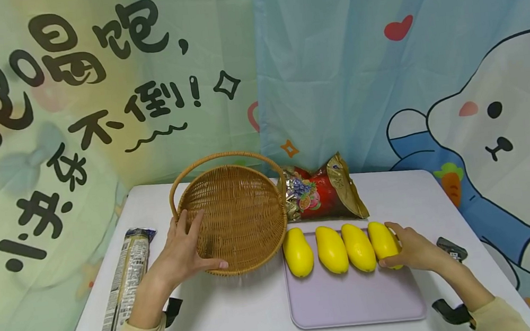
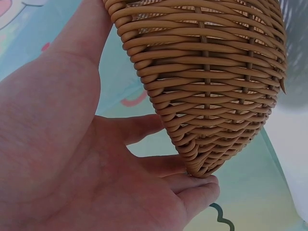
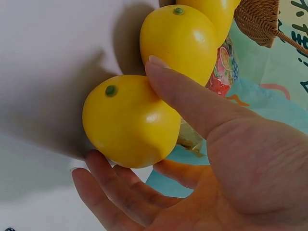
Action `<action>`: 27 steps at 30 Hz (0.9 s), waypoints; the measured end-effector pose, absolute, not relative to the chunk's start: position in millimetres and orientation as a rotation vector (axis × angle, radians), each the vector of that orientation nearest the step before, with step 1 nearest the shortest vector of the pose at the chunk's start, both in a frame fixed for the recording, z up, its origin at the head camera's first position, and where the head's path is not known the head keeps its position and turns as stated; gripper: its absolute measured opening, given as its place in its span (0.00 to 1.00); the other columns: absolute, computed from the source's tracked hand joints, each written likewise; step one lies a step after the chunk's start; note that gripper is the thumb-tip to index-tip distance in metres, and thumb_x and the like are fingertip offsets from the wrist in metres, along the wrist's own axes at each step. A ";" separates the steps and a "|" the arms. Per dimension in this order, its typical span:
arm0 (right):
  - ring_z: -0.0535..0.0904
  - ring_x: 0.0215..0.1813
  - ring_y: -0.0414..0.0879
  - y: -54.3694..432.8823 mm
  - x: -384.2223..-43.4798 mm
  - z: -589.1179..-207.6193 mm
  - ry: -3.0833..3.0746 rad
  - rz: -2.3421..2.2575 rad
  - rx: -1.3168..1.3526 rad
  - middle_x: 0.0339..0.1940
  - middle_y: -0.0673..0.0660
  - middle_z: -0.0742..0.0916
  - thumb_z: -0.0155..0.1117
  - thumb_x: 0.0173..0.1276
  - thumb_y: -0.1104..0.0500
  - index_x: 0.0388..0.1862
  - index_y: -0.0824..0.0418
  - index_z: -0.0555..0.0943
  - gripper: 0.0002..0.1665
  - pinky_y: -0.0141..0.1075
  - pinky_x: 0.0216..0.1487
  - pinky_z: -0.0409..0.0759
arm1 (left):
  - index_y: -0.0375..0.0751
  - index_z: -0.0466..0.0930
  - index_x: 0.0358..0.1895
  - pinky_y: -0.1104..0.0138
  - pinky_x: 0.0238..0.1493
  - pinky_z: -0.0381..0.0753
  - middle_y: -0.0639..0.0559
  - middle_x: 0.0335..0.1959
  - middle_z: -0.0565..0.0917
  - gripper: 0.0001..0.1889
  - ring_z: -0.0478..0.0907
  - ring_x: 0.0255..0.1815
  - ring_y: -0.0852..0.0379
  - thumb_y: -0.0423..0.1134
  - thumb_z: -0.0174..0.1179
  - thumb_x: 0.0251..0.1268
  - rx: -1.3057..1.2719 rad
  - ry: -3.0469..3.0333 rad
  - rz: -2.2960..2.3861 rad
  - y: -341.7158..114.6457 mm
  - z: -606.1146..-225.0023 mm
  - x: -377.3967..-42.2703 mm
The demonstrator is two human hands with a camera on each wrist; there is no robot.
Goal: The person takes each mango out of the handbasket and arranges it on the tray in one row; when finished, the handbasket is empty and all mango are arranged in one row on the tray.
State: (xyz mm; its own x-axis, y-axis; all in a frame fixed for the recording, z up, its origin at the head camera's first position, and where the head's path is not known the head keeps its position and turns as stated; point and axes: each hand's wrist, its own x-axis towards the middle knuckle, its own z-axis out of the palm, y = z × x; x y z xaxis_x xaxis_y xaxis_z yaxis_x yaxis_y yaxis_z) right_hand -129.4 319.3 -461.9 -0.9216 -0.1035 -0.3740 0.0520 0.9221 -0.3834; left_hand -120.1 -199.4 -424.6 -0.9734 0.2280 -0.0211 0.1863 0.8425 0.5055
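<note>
My left hand holds a brown wicker basket by its left side, thumb at the lower rim and fingers spread along the edge. The basket is tilted, its hollow inside facing me and its arched handle at the top. In the left wrist view, fingertips touch the woven side. Four fingers and thumb of my right hand curve round the rightmost yellow mango on a lilac tray. The right wrist view shows that mango between thumb and fingers, its green stem end visible.
Three more mangoes lie in a row along the tray's back. Behind them stands a red and gold snack bag. A long blue and silver packet lies at the left edge. A small dark object lies right of the tray.
</note>
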 end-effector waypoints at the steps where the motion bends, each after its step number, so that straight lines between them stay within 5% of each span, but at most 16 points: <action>1: 0.77 0.53 0.68 319.1 -129.5 -461.7 2.687 -0.550 -0.037 0.59 0.83 0.74 0.82 0.51 0.39 0.75 0.77 0.55 0.69 0.67 0.55 0.78 | 0.39 0.49 0.81 0.28 0.67 0.61 0.22 0.80 0.43 0.66 0.38 0.79 0.18 0.63 0.78 0.42 0.331 2.939 0.790 -199.6 -424.6 -120.1; 27: 0.77 0.51 0.70 317.1 -135.2 -444.1 2.704 -0.513 0.012 0.61 0.85 0.70 0.77 0.54 0.32 0.76 0.75 0.56 0.69 0.65 0.50 0.82 | 0.41 0.46 0.82 0.27 0.68 0.57 0.22 0.80 0.40 0.65 0.36 0.79 0.18 0.67 0.74 0.46 0.307 2.899 0.794 -201.7 -422.8 -125.2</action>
State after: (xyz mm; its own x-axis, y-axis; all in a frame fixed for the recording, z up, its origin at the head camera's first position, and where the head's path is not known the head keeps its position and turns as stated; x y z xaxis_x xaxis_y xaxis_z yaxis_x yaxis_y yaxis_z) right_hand -135.2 317.1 -444.1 -0.9252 -0.0623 -0.3745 0.0793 0.9330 -0.3511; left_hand -125.2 -201.7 -422.8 -0.9722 0.2259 -0.0615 0.1630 0.8416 0.5149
